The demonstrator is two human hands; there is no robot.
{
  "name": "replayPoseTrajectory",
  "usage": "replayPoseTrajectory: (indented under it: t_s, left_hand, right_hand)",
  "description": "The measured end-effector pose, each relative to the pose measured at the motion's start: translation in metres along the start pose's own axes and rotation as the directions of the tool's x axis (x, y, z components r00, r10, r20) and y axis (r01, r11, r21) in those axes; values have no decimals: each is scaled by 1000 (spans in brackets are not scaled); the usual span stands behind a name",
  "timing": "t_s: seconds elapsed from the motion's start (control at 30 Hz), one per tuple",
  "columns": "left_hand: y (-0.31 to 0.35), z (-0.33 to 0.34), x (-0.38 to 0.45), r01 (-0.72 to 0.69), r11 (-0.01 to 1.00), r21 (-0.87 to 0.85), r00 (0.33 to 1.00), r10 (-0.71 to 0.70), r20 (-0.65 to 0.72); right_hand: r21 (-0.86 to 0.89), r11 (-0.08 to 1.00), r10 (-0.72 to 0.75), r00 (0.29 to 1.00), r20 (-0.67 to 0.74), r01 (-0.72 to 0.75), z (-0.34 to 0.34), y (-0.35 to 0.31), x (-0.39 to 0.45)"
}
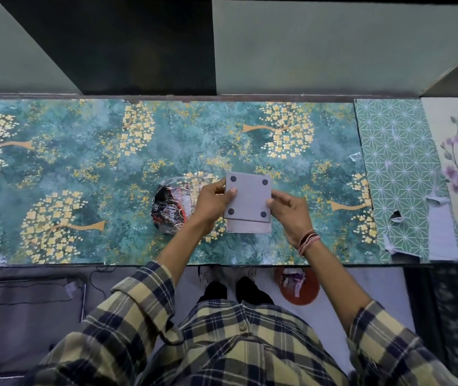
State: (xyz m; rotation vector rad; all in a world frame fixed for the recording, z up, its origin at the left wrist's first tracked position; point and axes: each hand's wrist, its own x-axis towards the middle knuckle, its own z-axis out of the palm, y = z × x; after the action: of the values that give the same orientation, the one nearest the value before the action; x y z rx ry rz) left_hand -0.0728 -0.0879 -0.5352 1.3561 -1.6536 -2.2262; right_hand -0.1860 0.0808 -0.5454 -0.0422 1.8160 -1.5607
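Observation:
A grey square pad point(248, 196) with four dark round feet faces up at the table's middle. My left hand point(212, 200) grips its left edge, thumb on top. At its right edge my right hand point(292, 211) pinches it. Under it a second grey square pad point(248, 227) lies flat on the table, only its near strip showing. A crumpled black and red plastic wrapper point(169, 208) lies just left of my left hand.
The table point(83, 168) is covered in teal paper with golden trees. At the right lie a green geometric sheet point(400, 174) and a floral sheet point(456, 168), torn near the front. An orange bin point(298, 286) with scraps stands on the floor below the table edge.

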Motion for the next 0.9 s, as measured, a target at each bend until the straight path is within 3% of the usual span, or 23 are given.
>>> replayPoseTrajectory:
  t_s: [0.17,0.27,0.4,0.9]
  left_hand:
    - [-2,0,-7,-22,951,309,1000,22,4]
    - [-6,5,-10,-9,921,389,985,75,-155]
    - [-14,13,-14,51,934,352,946,68,-316]
    - [-32,11,-2,116,969,216,925,-26,-379]
  right_hand:
    - [-135,989,40,993,-110,-55,-10,18,1]
    - [-238,971,-10,983,-186,-35,-8,20,-1]
    - [-329,944,-64,962,-267,-29,0,18,-2]
    - [-423,896,-3,950,-311,-135,6,20,8]
